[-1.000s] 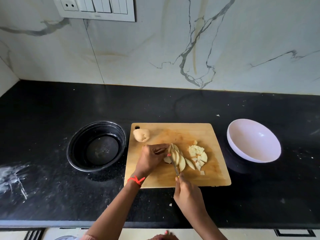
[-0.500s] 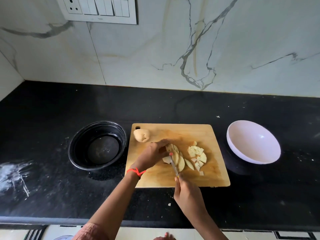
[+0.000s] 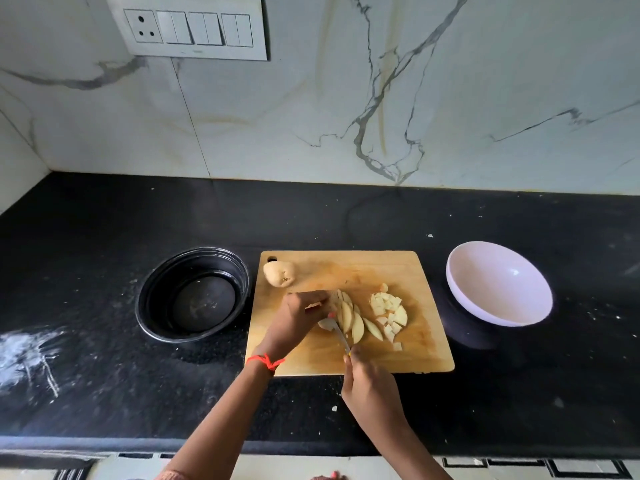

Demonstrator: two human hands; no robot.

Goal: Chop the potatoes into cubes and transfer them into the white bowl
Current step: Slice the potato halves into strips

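On the wooden cutting board (image 3: 408, 355) lie pale potato slices (image 3: 351, 322) and a small heap of potato cubes (image 3: 388, 311) to their right. My left hand (image 3: 298, 315) holds down the potato piece at the left end of the slices. My right hand (image 3: 372, 386) grips a knife (image 3: 341, 336) whose blade points up into the slices. A whole potato (image 3: 279, 273) sits at the board's far left corner. The white bowl (image 3: 498, 284) stands empty to the right of the board.
A black round container (image 3: 192, 294) stands left of the board on the black countertop (image 3: 104, 375). White powder smears mark the counter at the far left. A marble wall with a switch panel (image 3: 194, 29) rises behind. The counter's front edge runs just below my wrists.
The hands have stayed at the slices with small shifts; my left hand's fingers have curled tighter over the potato piece and the knife blade sits a little further left.
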